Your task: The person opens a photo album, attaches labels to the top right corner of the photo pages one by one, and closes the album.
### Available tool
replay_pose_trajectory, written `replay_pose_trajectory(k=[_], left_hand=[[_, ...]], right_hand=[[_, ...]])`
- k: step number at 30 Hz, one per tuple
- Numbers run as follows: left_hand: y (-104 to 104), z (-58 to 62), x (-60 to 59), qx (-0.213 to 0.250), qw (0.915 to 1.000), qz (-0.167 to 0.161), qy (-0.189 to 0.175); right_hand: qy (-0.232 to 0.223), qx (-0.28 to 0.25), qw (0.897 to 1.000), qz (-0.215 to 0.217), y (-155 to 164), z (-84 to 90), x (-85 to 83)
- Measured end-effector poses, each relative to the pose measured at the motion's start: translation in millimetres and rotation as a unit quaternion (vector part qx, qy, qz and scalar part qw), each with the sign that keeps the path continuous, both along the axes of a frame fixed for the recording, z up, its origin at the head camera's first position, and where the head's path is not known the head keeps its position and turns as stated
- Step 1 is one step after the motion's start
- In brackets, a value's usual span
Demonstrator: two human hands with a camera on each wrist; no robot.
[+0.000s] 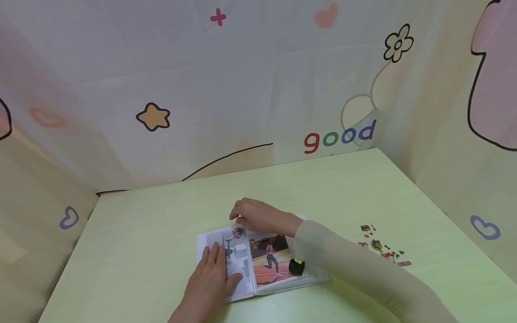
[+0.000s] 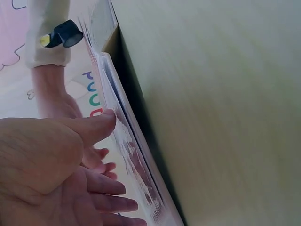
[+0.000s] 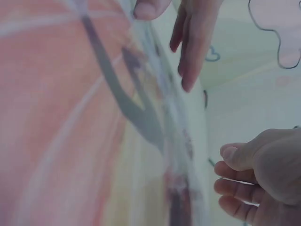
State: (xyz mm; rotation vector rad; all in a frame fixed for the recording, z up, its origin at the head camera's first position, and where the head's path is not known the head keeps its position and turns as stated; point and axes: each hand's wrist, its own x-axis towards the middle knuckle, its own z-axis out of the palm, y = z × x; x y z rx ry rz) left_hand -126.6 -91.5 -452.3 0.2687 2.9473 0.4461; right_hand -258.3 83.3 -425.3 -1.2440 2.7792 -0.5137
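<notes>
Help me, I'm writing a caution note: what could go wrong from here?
If drawn back, the right sleeve might sweep the small loose pieces on the table beside it. The left hand lies on the left page of the open book; if it lifts, the page might rise.

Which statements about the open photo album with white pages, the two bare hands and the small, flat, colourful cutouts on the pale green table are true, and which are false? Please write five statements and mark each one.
1. The left hand lies over the left page of the open album. True.
2. The colour photo on the right page shows a seated person. False: the person in it is running.
3. The loose cutouts lie to the left of the album. False: they lie to its right, on the table.
4. A small, round, reddish picture is near the far edge of the left page. True.
5. The right hand is by the album's near edge. False: it is by the far edge.
</notes>
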Motion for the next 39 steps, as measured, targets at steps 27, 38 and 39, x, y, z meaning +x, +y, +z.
replay_pose_trajectory(k=[27, 38, 39], left_hand=[[44.6, -8.7, 12.1, 0.013, 0.9998, -0.001, 0.015], [48.4, -11.0, 9.9, -0.007, 0.9999, -0.001, 0.014], [48.3, -11.0, 10.3, -0.011, 0.9999, -0.002, 0.012]], right_hand=[[0.034, 0.198, 0.979, 0.044, 18.5, -8.2, 67.2], [0.043, 0.246, 0.968, 0.029, 12.7, -8.5, 67.6], [0.041, 0.249, 0.967, 0.028, 11.9, -8.0, 67.4]])
